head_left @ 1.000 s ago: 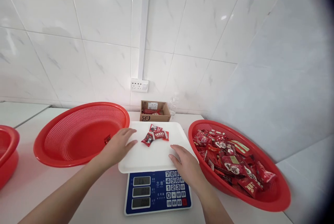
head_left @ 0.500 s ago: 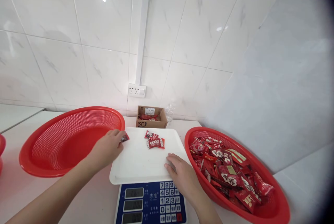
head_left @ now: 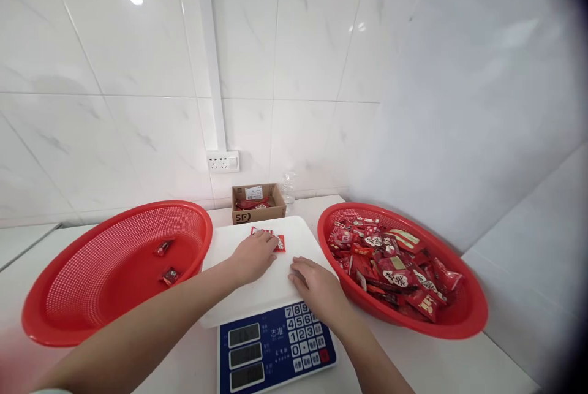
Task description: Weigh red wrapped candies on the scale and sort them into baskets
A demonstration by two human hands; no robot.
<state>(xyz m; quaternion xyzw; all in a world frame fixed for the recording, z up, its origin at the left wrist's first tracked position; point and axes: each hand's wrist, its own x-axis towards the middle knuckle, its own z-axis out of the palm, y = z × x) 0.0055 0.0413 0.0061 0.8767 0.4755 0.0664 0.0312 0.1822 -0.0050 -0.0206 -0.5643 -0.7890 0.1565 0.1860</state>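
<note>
My left hand (head_left: 254, 255) reaches over the white tray (head_left: 239, 302) of the scale, its bent fingers closed on the small red candy packets (head_left: 282, 243) there. The hand covers most of these packets. At the tray's right side rests my right hand (head_left: 316, 287), with nothing in it and thumb and fingers a little apart. Below the tray is the scale's blue panel (head_left: 280, 345) with displays and number keys. In the left red basket (head_left: 114, 228) lie two small red candy packets (head_left: 170, 276), one behind the other.
A red basket (head_left: 473, 320) heaped with red packets (head_left: 399, 274) stands on the right. Behind the tray are a cardboard box (head_left: 257, 213) holding red packets and a clear plastic bottle (head_left: 288, 189). A tiled wall with a socket (head_left: 223, 162) closes off the back.
My left hand has moved right, from the left basket's rim to the packets on the tray. Two packets now show in that basket. My right hand stays by the tray; the view has shifted.
</note>
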